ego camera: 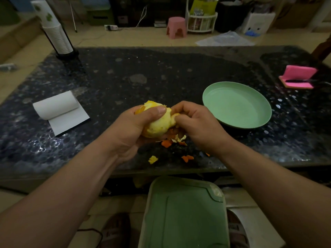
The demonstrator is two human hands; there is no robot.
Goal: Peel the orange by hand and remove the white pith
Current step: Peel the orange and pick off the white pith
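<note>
My left hand [130, 129] grips the orange [158, 125] above the table's near edge, thumb pressed across its top. Most of the fruit shows pale yellow pith, with a patch of orange skin at the upper left. Against the fruit's right side, my right hand [197, 126] has its fingers closed on a strip of peel [174, 116] still attached to the fruit. Several torn peel scraps [172, 140] lie on the dark speckled table [143, 77] under and in front of my hands.
A light green plate [236, 105] sits right of my hands. A paper towel roll [59, 108] lies at left, a cup stack [53, 31] at back left, a pink sponge [297, 76] at far right. A green bin lid [182, 215] is below the table edge.
</note>
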